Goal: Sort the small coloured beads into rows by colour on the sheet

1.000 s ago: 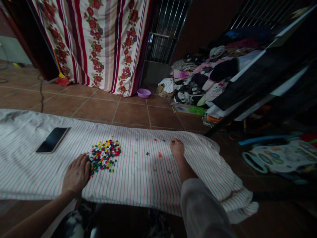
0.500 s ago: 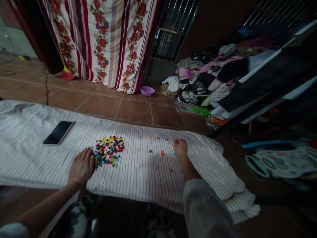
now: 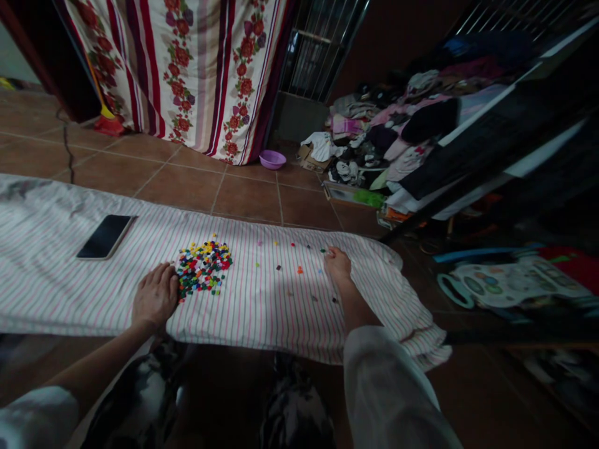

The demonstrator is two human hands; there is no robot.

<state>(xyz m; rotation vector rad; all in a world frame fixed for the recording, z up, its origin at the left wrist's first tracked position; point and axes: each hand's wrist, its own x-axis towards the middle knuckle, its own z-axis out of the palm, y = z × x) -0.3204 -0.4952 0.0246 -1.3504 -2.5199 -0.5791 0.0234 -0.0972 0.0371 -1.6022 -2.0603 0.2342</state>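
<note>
My left hand (image 3: 156,294) lies flat on the striped cloth (image 3: 253,324), fingers stretched out. Its fingertips border a heap of small coloured pieces (image 3: 203,268), mostly red, yellow, green, white and blue. Over to the right, my right hand (image 3: 339,264) rests low over the cloth with bent fingers, the tips slightly apart. A dark green piece (image 3: 322,251) lies just left of those fingertips. Single pieces are spread in loose rows between the hands, among them a red one (image 3: 292,244), an orange one (image 3: 300,270) and a dark brown one (image 3: 279,267).
A phone (image 3: 105,237) lies on the cloth left of the heap. Beyond the cloth are a tiled floor (image 3: 182,181), a purple basin (image 3: 272,159), a floral curtain (image 3: 201,75) and a pile of clothes (image 3: 397,137). A dark slanting bar (image 3: 412,215) stands at the right.
My right hand has drawn slightly back from the dark green piece, which now shows on the cloth beside the fingertips. My left hand stays by the heap. The whole view has shifted a little.
</note>
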